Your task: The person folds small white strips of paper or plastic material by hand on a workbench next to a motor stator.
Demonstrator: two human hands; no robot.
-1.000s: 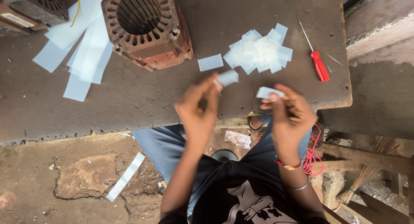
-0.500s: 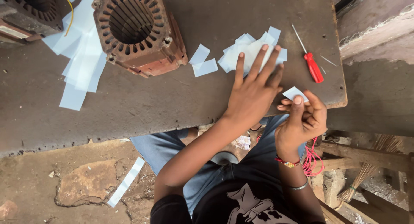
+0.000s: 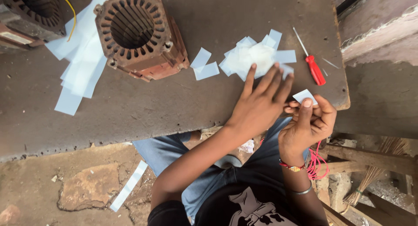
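Watching the head cam feed here. My left hand (image 3: 261,102) is flat on the workbench (image 3: 183,108) now, fingers spread and released, fingertips just reaching into the pile of white paper slips (image 3: 257,56). A second ago that hand was up off the bench pinching a slip with the thumb and forefinger; half a second ago it was already coming down on the pile, and it sits about the same now, holding nothing.

My right hand (image 3: 309,121) stays off the bench edge, above my lap, with thumb and fingers pinched on one small white slip (image 3: 305,97). Same slip, same grip as before, as far as I can tell.

Two loose slips (image 3: 204,66) lie between the pile and the rusty motor stator (image 3: 137,34), which looks nearer in the view than earlier. A red-handled screwdriver (image 3: 312,65) lies just right of the pile. Long paper strips (image 3: 80,65) sit left of the stator, partly under it.
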